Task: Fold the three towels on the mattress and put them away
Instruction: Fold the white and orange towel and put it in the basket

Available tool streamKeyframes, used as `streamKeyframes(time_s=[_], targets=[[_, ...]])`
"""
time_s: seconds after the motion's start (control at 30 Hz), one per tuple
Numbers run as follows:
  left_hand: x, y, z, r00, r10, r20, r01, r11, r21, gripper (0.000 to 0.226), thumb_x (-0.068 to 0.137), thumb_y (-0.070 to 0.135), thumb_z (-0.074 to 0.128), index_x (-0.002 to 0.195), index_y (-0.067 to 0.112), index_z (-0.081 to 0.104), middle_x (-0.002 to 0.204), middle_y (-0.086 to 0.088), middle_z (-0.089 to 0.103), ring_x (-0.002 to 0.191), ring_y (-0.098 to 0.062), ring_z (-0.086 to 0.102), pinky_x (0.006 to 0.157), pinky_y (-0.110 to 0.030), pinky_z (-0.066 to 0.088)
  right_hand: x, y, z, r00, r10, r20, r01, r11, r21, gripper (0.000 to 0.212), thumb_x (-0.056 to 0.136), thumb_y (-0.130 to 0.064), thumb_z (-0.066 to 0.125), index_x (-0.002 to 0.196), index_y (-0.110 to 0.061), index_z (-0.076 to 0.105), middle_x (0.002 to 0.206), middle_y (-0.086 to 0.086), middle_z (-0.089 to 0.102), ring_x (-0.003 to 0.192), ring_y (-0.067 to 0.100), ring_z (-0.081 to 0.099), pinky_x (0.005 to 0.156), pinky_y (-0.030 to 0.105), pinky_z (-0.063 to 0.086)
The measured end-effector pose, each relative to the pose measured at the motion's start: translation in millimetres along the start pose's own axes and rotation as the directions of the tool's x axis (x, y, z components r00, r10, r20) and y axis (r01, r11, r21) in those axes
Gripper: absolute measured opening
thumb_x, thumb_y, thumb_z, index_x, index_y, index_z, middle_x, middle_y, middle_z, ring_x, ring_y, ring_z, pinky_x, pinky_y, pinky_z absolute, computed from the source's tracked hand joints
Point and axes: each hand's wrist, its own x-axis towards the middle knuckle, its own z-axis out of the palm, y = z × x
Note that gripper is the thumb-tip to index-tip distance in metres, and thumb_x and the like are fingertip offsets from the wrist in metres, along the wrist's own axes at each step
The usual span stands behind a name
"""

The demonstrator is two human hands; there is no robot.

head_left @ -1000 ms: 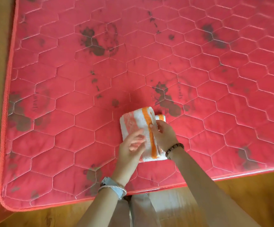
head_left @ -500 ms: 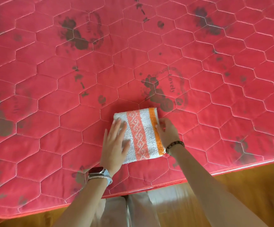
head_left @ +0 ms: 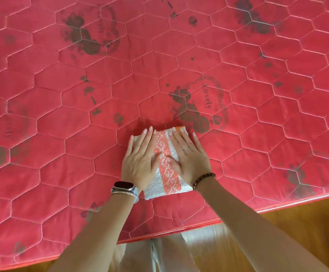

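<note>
A small folded towel [head_left: 168, 173], white with an orange patterned band, lies on the red quilted mattress [head_left: 81, 134] near its front edge. My left hand [head_left: 140, 163] lies flat on the towel's left half, fingers straight, a watch on the wrist. Flat on the right half is my right hand [head_left: 191, 158], with a ring and a bead bracelet. Both palms press the towel down. Only this one towel is in view.
The mattress fills most of the view and carries dark printed flower marks. Its front edge [head_left: 238, 214] runs along the bottom, with wooden floor [head_left: 297, 222] below at the right. My light trousers show under the edge.
The towel was folded over into a smaller packet. My right hand moved from the towel's right edge onto its top, and both hands now lie flat on it. The view moved closer.
</note>
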Motion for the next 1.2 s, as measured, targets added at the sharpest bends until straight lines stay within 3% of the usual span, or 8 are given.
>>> streamKeyframes(time_s=[0.33, 0.7, 0.8, 0.9, 0.97, 1.03, 1.13, 1.2], targets=[[-12.5, 6.1, -12.9, 0.998, -0.056, -0.025, 0.057, 0.998, 0.021, 0.07, 0.102, 0.05, 0.026, 0.157, 0.008, 0.015, 0.166, -0.007, 0.008, 0.153, -0.018, 0.006, 0.124, -0.046, 0.012, -12.5, -6.0, -11.0, 0.99, 0.144, 0.007, -0.144, 0.989, 0.034, 0.07, 0.101, -0.05, 0.031, 0.155, -0.01, 0.01, 0.163, 0.005, 0.005, 0.15, 0.017, 0.002, 0.122, 0.041, 0.009], [-61.3, 13.7, 8.8, 0.995, 0.073, 0.068, -0.078, 0.995, 0.062, 0.082, 0.1, 0.061, 0.03, 0.156, 0.004, 0.012, 0.166, -0.011, 0.005, 0.153, -0.023, 0.006, 0.121, -0.049, 0.023, -55.9, -23.9, 6.2, 0.984, 0.15, 0.093, -0.159, 0.981, 0.11, 0.082, 0.098, -0.059, 0.027, 0.153, -0.004, 0.004, 0.163, 0.011, -0.002, 0.15, 0.022, -0.004, 0.122, 0.043, 0.013], [-59.0, 13.1, 3.1, 0.995, 0.087, 0.058, -0.087, 0.996, 0.006, 0.079, 0.101, 0.057, 0.03, 0.156, 0.002, 0.014, 0.165, -0.013, 0.005, 0.153, -0.025, 0.007, 0.12, -0.049, 0.025, -55.8, -24.2, 3.8, 0.983, 0.164, 0.08, -0.176, 0.968, 0.178, 0.08, 0.098, -0.057, 0.03, 0.154, -0.004, 0.006, 0.163, 0.009, 0.0, 0.151, 0.021, -0.002, 0.122, 0.041, 0.012], [-59.2, 15.4, -5.1, 1.0, 0.015, 0.01, -0.013, 0.987, -0.162, 0.069, 0.104, 0.045, 0.029, 0.155, 0.001, 0.016, 0.165, -0.013, 0.006, 0.153, -0.026, 0.007, 0.121, -0.047, 0.024, -55.0, -19.7, -3.1, 0.977, 0.21, 0.033, -0.212, 0.943, 0.255, 0.077, 0.098, -0.054, 0.034, 0.154, -0.007, 0.009, 0.163, 0.004, 0.005, 0.15, 0.018, 0.007, 0.121, 0.035, 0.012], [-61.5, 16.9, -10.3, 0.998, -0.043, -0.038, 0.027, 0.94, -0.341, 0.062, 0.104, 0.033, 0.032, 0.156, 0.003, 0.015, 0.166, -0.008, 0.006, 0.153, -0.021, 0.009, 0.123, -0.039, 0.021, -53.1, -18.0, -9.9, 0.96, 0.278, 0.006, -0.265, 0.907, 0.328, 0.073, 0.098, -0.049, 0.042, 0.154, -0.009, 0.015, 0.161, 0.002, 0.015, 0.144, 0.018, 0.02, 0.116, 0.032, 0.019], [-63.4, 18.5, -13.1, 0.98, -0.193, -0.044, 0.138, 0.828, -0.543, 0.058, 0.104, 0.026, 0.038, 0.156, 0.007, 0.019, 0.163, -0.003, 0.015, 0.15, -0.014, 0.018, 0.122, -0.03, 0.021, -48.3, -19.1, -15.9, 0.916, 0.4, 0.006, -0.361, 0.821, 0.442, 0.067, 0.098, -0.044, 0.048, 0.15, -0.008, 0.027, 0.152, 0.005, 0.031, 0.135, 0.019, 0.03, 0.114, 0.035, 0.027], [-58.5, 22.0, -17.0, 0.87, -0.484, 0.095, 0.378, 0.529, -0.76, 0.052, 0.101, 0.028, 0.045, 0.146, 0.005, 0.035, 0.142, -0.007, 0.039, 0.129, -0.019, 0.046, 0.111, -0.041, 0.04, -36.0, -19.2, -23.4, 0.807, 0.574, 0.138, -0.526, 0.591, 0.611, 0.061, 0.095, -0.039, 0.055, 0.144, -0.007, 0.038, 0.133, 0.008, 0.047, 0.124, 0.022, 0.04, 0.107, 0.035, 0.036], [-52.3, 24.1, -19.9, 0.823, -0.54, 0.176, 0.446, 0.423, -0.789, 0.043, 0.1, 0.032, 0.045, 0.134, 0.006, 0.048, 0.126, -0.008, 0.051, 0.114, -0.021, 0.054, 0.101, -0.045, 0.046, -27.9, -16.9, -26.2, 0.758, 0.61, 0.232, -0.579, 0.463, 0.671, 0.055, 0.093, -0.036, 0.058, 0.14, -0.01, 0.043, 0.124, 0.006, 0.051, 0.115, 0.021, 0.047, 0.094, 0.028, 0.044]])
